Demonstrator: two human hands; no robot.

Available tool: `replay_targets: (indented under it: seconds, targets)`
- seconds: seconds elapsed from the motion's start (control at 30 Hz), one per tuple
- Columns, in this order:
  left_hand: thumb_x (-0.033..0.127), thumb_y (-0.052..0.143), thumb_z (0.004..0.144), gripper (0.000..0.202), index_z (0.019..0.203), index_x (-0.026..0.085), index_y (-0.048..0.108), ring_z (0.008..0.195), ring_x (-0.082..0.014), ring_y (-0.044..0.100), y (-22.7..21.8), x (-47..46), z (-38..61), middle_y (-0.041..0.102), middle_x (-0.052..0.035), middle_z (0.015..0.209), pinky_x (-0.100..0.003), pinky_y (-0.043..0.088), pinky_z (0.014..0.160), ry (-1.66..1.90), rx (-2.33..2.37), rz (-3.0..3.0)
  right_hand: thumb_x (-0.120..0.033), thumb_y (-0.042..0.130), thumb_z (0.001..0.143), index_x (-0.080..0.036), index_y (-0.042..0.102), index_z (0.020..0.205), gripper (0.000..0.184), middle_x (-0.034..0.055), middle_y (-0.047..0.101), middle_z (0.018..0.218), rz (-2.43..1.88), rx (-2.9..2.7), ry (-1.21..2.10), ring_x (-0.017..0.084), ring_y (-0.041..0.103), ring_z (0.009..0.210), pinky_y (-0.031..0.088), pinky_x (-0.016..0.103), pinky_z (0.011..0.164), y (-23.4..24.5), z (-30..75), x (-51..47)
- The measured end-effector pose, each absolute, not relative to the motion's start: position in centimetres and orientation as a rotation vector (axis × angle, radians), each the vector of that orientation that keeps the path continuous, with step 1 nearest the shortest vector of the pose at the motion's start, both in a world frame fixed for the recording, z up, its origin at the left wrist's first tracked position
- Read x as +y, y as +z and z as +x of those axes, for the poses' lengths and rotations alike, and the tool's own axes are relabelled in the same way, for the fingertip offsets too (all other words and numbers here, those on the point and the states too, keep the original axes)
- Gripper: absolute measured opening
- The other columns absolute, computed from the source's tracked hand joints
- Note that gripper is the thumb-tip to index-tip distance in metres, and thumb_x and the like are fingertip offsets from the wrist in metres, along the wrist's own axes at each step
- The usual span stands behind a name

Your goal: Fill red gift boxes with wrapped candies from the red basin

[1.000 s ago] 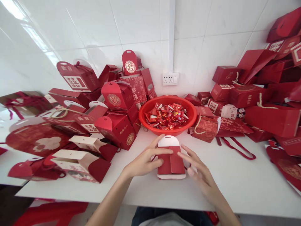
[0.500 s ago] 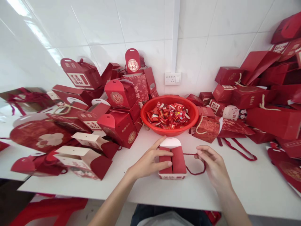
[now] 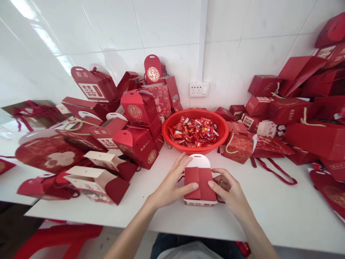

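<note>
A small red gift box (image 3: 192, 180) stands on the white table in front of me, its two inner flaps folded over the top. Its white-lined end flap (image 3: 199, 160) with a slot sticks up at the far side. My left hand (image 3: 176, 181) grips the box from the left, thumb pressing on a top flap. On the right side, my right hand (image 3: 226, 187) holds it too, with the thumb on the other flap and the fingers curled along the wall. Bits of dark red cord (image 3: 181, 178) show at both sides; most of it is hidden by my hands.
Behind the box sits a red plastic basin (image 3: 167, 142) full of wrapped sweets. Stacked red boxes (image 3: 140, 144) crowd the left, and more boxes and bags (image 3: 315, 133) pile up on the right. A wall socket (image 3: 198, 89) is above the basin. A red stool (image 3: 61, 237) stands below the table.
My right hand has moved left from the stretched-out cord onto the box's right side. The top flaps now lie closed together, and my left thumb presses while its fingers have shifted to the side.
</note>
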State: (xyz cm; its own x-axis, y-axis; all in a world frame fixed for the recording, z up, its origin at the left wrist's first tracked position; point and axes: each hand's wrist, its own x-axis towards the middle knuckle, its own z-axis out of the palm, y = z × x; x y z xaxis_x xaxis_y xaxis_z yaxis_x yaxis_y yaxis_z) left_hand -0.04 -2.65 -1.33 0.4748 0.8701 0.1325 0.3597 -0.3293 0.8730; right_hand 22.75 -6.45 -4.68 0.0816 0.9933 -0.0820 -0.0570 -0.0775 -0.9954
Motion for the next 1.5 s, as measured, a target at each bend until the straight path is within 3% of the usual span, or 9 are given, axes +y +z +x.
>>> replay_targets:
  seconds: [0.13, 0.23, 0.37, 0.6, 0.8, 1.03, 1.17, 1.3, 1.5]
  targets:
    - [0.053, 0.064, 0.091, 0.068, 0.148, 0.022, 0.044, 0.121, -0.0275, 0.062, -2.0, -2.2, -1.3, 0.051, -0.0173, 0.146, -0.044, 0.05, 0.106, 0.915, 1.122, 1.755, -0.06, 0.081, 0.068, -0.021, 0.062, 0.105, 0.057, -0.0012, 0.059, 0.073, -1.278, -1.096, 1.227, 0.016, 0.055, 0.063, 0.041, 0.025, 0.05, -4.1, 22.5, -6.2]
    - [0.054, 0.067, 0.088, 0.066, 0.141, 0.019, 0.047, 0.1, -0.0234, 0.067, -2.6, -1.9, -2.1, 0.065, -0.0114, 0.114, -0.039, 0.053, 0.093, 0.85, 1.128, 1.655, -0.061, 0.081, 0.067, -0.021, 0.063, 0.104, 0.058, -0.0013, 0.059, 0.072, -1.287, -1.112, 1.227, 0.016, 0.055, 0.062, 0.041, 0.026, 0.052, -3.6, 22.6, -6.1]
    - [0.057, 0.067, 0.086, 0.066, 0.135, 0.017, 0.048, 0.076, -0.0171, 0.061, -2.8, -2.1, -2.1, 0.064, -0.001, 0.082, -0.031, 0.048, 0.075, 0.736, 1.025, 1.49, -0.063, 0.079, 0.067, -0.021, 0.063, 0.104, 0.058, -0.0013, 0.06, 0.072, -1.286, -1.111, 1.217, 0.017, 0.057, 0.062, 0.044, 0.028, 0.055, -3.8, 22.6, -6.1]
    - [0.05, 0.077, 0.08, 0.061, 0.126, 0.018, 0.052, 0.07, -0.0154, 0.059, -1.8, -2.6, -0.9, 0.062, 0.0018, 0.072, -0.028, 0.043, 0.07, 0.789, 0.933, 1.314, -0.07, 0.075, 0.069, -0.022, 0.064, 0.105, 0.061, 0.0016, 0.062, 0.076, -1.341, -1.105, 1.126, 0.02, 0.061, 0.065, 0.048, 0.029, 0.052, -3.3, 21.9, -6.4]
    - [0.047, 0.075, 0.081, 0.036, 0.09, 0.017, 0.056, 0.053, -0.0076, 0.046, -1.4, -3.1, -0.2, 0.053, 0.004, 0.07, -0.021, 0.031, 0.05, 0.852, 0.88, 1.323, -0.065, 0.074, 0.075, -0.023, 0.063, 0.112, 0.058, 0.0001, 0.06, 0.081, -1.381, -1.198, 1.05, 0.017, 0.057, 0.063, 0.049, 0.03, 0.056, -3.3, 21.6, -6.2]
    - [0.047, 0.075, 0.08, 0.035, 0.083, 0.015, 0.059, 0.056, -0.0069, 0.038, -0.8, -3.5, 0.3, 0.052, 0.0024, 0.07, -0.021, 0.031, 0.052, 0.828, 0.974, 1.452, -0.059, 0.078, 0.071, -0.023, 0.06, 0.119, 0.063, 0.0026, 0.066, 0.086, -1.436, -1.32, 1.117, 0.022, 0.064, 0.074, 0.053, 0.036, 0.068, -3.0, 21.9, -5.8]
    - [0.045, 0.074, 0.081, 0.033, 0.089, 0.015, 0.064, 0.06, -0.0094, 0.04, -1.2, -3.4, 0.4, 0.049, 0.0031, 0.068, -0.023, 0.035, 0.057, 0.86, 1.045, 1.528, -0.054, 0.08, 0.068, -0.022, 0.06, 0.115, 0.06, 0.0031, 0.068, 0.088, -1.421, -1.352, 1.167, 0.022, 0.065, 0.075, 0.052, 0.035, 0.068, -2.7, 22.0, -5.5]
    - [0.045, 0.069, 0.087, 0.039, 0.114, 0.016, 0.065, 0.066, -0.0113, 0.047, -1.5, -3.8, 0.2, 0.053, 0.0017, 0.076, -0.024, 0.042, 0.064, 0.856, 1.083, 1.603, -0.049, 0.078, 0.069, -0.021, 0.06, 0.113, 0.055, 0.0054, 0.071, 0.092, -1.401, -1.394, 1.18, 0.024, 0.066, 0.082, 0.053, 0.038, 0.074, -2.3, 21.9, -5.4]
    - [0.05, 0.058, 0.095, 0.053, 0.14, 0.023, 0.052, 0.059, -0.0102, 0.051, -1.5, -4.8, -0.6, 0.056, 0.0007, 0.084, -0.023, 0.042, 0.055, 0.694, 1.071, 1.602, -0.047, 0.076, 0.07, -0.02, 0.06, 0.114, 0.054, 0.0058, 0.071, 0.094, -1.402, -1.416, 1.165, 0.024, 0.066, 0.083, 0.053, 0.038, 0.075, -2.6, 21.9, -5.3]
